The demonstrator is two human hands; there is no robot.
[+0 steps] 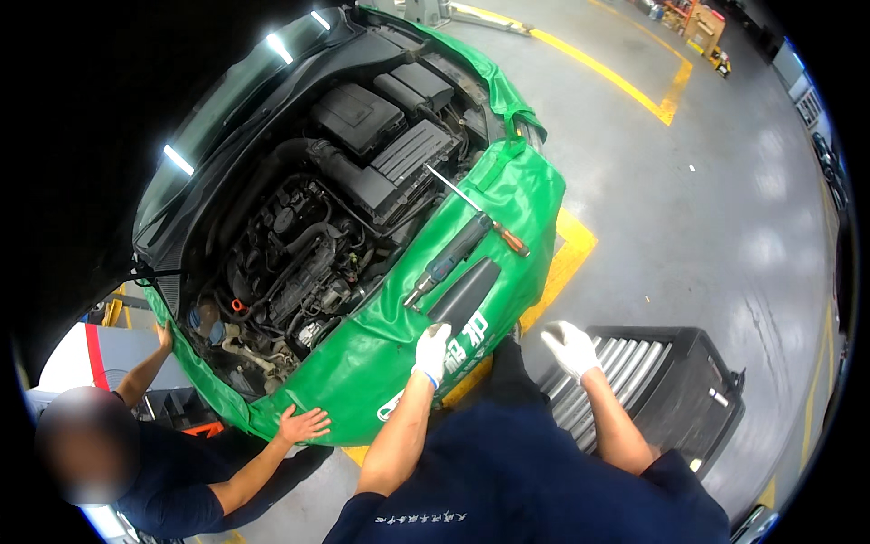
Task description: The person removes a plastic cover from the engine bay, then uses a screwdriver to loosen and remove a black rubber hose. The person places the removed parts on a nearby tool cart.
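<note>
My left hand, in a white glove, is closed at the lower end of a long black plastic piece. Whether it grips that piece or something small cannot be made out. My right hand, also gloved, hovers to the right of the green cover with its fingers curled together; what they hold, if anything, is hidden. On the green fender cover lie a dark power ratchet and a long screwdriver with an orange-and-dark handle. The screwdriver's shaft points toward the engine's black airbox.
The open engine bay lies beyond the cover. At the left, a co-worker leans in with both hands on the cover. A black tool cart with grey drawers stands beside my right arm. Yellow lines mark the grey floor.
</note>
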